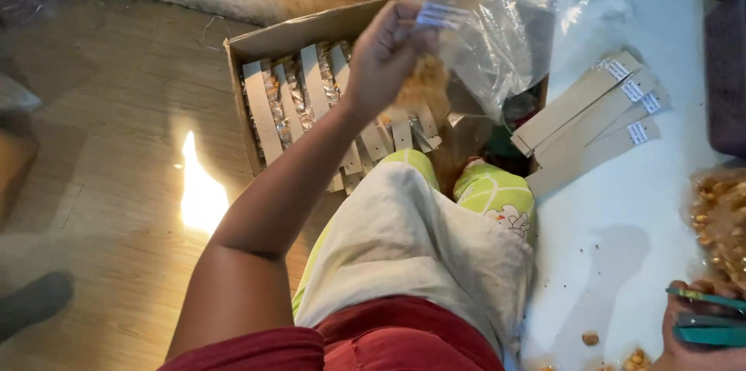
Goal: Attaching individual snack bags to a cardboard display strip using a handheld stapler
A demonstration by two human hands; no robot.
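My left hand (pixel 386 52) is stretched out over an open cardboard box (pixel 311 31) on the floor and holds a small clear packet of snacks (pixel 426 80) with a brown card header. The box holds rows of similar packets (pixel 299 99) with card tops. My right hand (pixel 699 328) is at the lower right corner, on the white table (pixel 622 223), gripping a teal stapler-like tool (pixel 709 326). A heap of loose snack pieces (pixel 719 219) lies by that hand.
Several brown card strips (pixel 598 118) with white labels lie fanned on the table. A large clear plastic bag (pixel 505 17) bulges above the box's right side. Crumbs (pixel 590 337) dot the table. My lap, with a white cloth (pixel 420 247), sits between the wooden floor (pixel 116 146) and the table.
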